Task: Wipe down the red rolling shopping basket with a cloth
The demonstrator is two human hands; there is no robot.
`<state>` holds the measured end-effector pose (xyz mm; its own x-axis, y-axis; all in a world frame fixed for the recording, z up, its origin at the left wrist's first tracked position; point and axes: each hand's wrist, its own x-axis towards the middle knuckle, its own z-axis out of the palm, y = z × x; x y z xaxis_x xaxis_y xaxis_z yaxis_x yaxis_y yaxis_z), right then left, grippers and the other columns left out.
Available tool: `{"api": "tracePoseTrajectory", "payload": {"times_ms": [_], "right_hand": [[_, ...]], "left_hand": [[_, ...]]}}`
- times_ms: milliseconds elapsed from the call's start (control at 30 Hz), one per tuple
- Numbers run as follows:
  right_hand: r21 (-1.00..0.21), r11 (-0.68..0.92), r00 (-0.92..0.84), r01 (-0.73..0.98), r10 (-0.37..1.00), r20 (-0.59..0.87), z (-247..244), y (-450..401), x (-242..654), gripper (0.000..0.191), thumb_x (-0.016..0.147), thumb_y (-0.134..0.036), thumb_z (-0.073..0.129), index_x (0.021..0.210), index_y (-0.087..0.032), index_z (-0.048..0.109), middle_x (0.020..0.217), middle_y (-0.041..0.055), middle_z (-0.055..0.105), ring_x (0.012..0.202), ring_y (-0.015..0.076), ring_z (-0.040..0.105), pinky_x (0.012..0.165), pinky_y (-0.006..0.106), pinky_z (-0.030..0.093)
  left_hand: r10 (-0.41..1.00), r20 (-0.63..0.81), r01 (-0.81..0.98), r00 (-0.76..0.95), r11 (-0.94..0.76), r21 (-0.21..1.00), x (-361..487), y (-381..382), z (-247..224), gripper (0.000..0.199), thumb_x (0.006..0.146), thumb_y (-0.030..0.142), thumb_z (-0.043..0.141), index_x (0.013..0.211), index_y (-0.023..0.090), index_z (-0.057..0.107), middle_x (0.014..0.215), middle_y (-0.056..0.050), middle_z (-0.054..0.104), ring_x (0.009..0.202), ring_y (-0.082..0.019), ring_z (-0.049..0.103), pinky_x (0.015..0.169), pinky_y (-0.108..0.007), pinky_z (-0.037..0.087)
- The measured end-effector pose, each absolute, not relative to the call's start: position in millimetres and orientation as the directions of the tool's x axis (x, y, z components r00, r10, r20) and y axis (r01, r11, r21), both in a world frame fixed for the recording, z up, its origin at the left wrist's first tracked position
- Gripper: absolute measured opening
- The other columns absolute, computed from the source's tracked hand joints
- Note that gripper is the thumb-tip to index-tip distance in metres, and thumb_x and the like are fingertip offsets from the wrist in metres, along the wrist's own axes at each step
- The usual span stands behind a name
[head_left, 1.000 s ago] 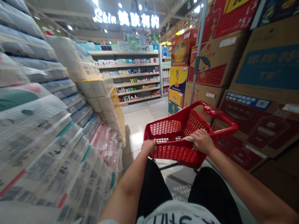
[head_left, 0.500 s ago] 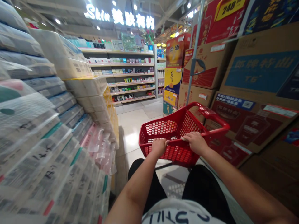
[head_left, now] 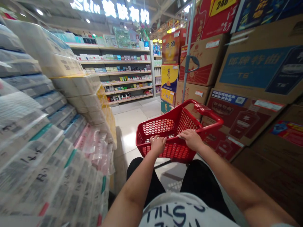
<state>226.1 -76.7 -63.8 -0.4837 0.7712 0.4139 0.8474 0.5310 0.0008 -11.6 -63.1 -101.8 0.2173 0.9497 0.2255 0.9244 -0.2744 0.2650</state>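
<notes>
A red plastic shopping cart (head_left: 174,153) with perforated basket walls stands sideways in front of my legs. Its handle (head_left: 208,113) points to the right, away from both hands. My left hand (head_left: 157,145) rests over the near rim, fingers curled across its top edge. Farther right along that same rim, my right hand (head_left: 192,139) grips with its fingers over the edge and its thumb side toward the left hand. I see no goods in the visible part of the basket; some of its floor is hidden by the near wall.
Stacked wrapped paper packs (head_left: 47,151) line the left side. Tall stacks of cartons (head_left: 251,72) stand close on the right, with a grey metal pole (head_left: 188,47) before them. Pale floor tiles (head_left: 127,121) lead to shelves of small goods (head_left: 125,71) at the back.
The view has shifted, so the cart, shelves and stacks sit a little farther left and higher. Both hands stay on the rim; the left fingers look slightly more raised.
</notes>
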Motion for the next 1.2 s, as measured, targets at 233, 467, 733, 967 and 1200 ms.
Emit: {"api": "tracePoseTrajectory", "payload": {"times_ms": [233, 467, 733, 967, 1200], "right_hand": [[-0.044, 0.340, -0.239, 0.940, 0.741, 0.627, -71.6, -89.4, 235.5, 0.029, 0.090, -0.013, 0.045, 0.104, -0.022, 0.069, 0.108, 0.0056, 0.064, 0.109, 0.0223, 0.045, 0.103, 0.037, 0.026], [0.002, 0.393, -0.340, 0.920, 0.794, 0.504, -64.5, -93.5, 223.2, 0.027, 0.091, -0.013, 0.045, 0.097, -0.026, 0.068, 0.102, 0.0019, 0.066, 0.101, 0.0195, 0.048, 0.090, 0.035, 0.030], [-0.026, 0.249, -0.181, 0.968, 0.769, 0.613, -52.8, -109.4, 237.8, 0.027, 0.094, -0.016, 0.043, 0.105, -0.024, 0.066, 0.110, 0.0035, 0.064, 0.111, 0.0213, 0.043, 0.097, 0.037, 0.027], [-0.060, 0.283, -0.213, 0.957, 0.830, 0.515, -41.7, -104.2, 251.2, 0.027, 0.090, -0.014, 0.045, 0.098, -0.024, 0.069, 0.101, 0.0048, 0.067, 0.103, 0.0213, 0.048, 0.089, 0.036, 0.037], [-0.210, 0.446, -0.232, 0.870, 0.747, 0.623, -94.0, -110.8, 247.1, 0.043, 0.099, -0.016, 0.027, 0.132, -0.020, 0.055, 0.140, 0.0055, 0.050, 0.137, 0.0173, 0.031, 0.116, 0.041, 0.027]], "left_hand": [[0.948, 0.229, 0.922, 0.223, -0.281, 0.267, -15.1, -61.5, -101.6, 0.049, 0.099, 0.042, 0.020, 0.088, 0.028, 0.065, 0.098, -0.001, 0.070, 0.112, -0.023, 0.049, 0.101, -0.049, 0.022], [0.950, 0.216, 0.924, 0.228, -0.281, 0.260, -20.9, -68.6, -102.2, 0.050, 0.099, 0.043, 0.020, 0.087, 0.028, 0.066, 0.100, -0.001, 0.070, 0.117, -0.023, 0.048, 0.102, -0.047, 0.022], [0.949, 0.205, 0.940, 0.239, -0.279, 0.197, -32.7, -66.1, -101.6, 0.047, 0.098, 0.043, 0.022, 0.091, 0.030, 0.067, 0.105, 0.001, 0.071, 0.121, -0.024, 0.046, 0.101, -0.046, 0.021], [0.956, 0.157, 0.940, 0.249, -0.277, 0.200, -31.9, -67.5, -98.5, 0.049, 0.098, 0.045, 0.021, 0.090, 0.030, 0.067, 0.109, 0.000, 0.070, 0.122, -0.023, 0.046, 0.102, -0.044, 0.020], [0.966, 0.094, 0.951, 0.242, -0.256, 0.176, -25.6, -68.9, -91.1, 0.047, 0.097, 0.042, 0.020, 0.094, 0.031, 0.066, 0.114, 0.000, 0.069, 0.124, -0.023, 0.046, 0.100, -0.047, 0.023]]}}
